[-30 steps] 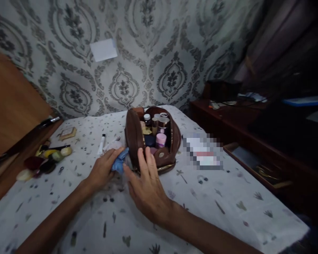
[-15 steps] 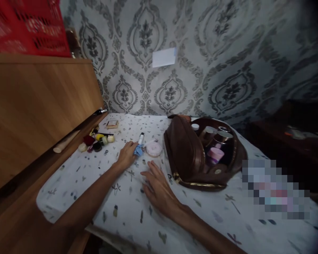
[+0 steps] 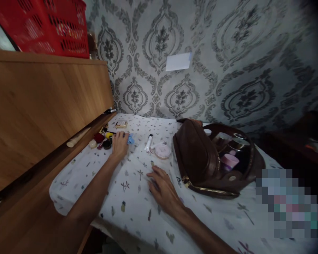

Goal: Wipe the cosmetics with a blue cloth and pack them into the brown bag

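My left hand reaches far left across the patterned tablecloth, its fingers closed on a small blue cloth. It sits right beside a cluster of small coloured cosmetics. My right hand rests flat on the cloth with its fingers spread, holding nothing. It lies just left of an open brown leather toiletry bag filled with jars and bottles. A white tube and a round pale compact lie between the hands.
A tall wooden panel borders the table on the left, with a red plastic crate on top. A small square box lies near the wall. Dark furniture stands at the right edge.
My left hand has carried the blue cloth away from the bag to the far left. My right hand left the bag and now lies flat. The view swung left.
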### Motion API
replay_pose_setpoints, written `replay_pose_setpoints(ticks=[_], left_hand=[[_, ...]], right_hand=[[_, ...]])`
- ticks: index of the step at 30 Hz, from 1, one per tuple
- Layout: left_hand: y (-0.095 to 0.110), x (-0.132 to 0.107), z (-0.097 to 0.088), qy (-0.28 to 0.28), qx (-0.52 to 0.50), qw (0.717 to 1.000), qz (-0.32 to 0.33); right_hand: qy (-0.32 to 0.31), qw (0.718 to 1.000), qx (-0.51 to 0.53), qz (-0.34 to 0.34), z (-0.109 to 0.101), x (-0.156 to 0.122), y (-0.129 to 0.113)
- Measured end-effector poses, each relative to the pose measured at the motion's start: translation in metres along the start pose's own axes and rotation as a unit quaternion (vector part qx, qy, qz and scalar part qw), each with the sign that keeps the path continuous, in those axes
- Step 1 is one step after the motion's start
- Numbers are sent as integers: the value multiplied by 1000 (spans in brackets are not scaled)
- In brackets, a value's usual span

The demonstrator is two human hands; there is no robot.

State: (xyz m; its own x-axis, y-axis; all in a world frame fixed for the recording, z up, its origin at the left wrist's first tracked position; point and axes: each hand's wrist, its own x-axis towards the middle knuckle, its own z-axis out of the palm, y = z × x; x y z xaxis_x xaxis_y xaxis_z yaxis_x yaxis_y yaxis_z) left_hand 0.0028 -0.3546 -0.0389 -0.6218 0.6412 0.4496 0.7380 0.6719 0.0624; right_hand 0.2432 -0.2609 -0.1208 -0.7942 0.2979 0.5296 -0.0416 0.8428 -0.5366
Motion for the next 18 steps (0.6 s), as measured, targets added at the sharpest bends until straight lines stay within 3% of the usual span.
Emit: replay_pose_setpoints(ticks=[3,5,8,11,18], left_hand=[[-28,4,-4,27,28,996,-79],[-45,5,-5,12,56,988,-145],[-62,6,-3,-20,60,986,-156],[-61,6,0,-43,55,990,-126],[-27,0,16,-89,30,994,-51]], right_hand=[[0,1000,3,3,0,-2,0],[-3,1000,2,6,-1,-3,0],[-5,1000,-2,2,-3,-3,0],[-13,1000,-9,-7,-5,-2,-2],[-13,1000,-8,-4,-4,-1,-2]])
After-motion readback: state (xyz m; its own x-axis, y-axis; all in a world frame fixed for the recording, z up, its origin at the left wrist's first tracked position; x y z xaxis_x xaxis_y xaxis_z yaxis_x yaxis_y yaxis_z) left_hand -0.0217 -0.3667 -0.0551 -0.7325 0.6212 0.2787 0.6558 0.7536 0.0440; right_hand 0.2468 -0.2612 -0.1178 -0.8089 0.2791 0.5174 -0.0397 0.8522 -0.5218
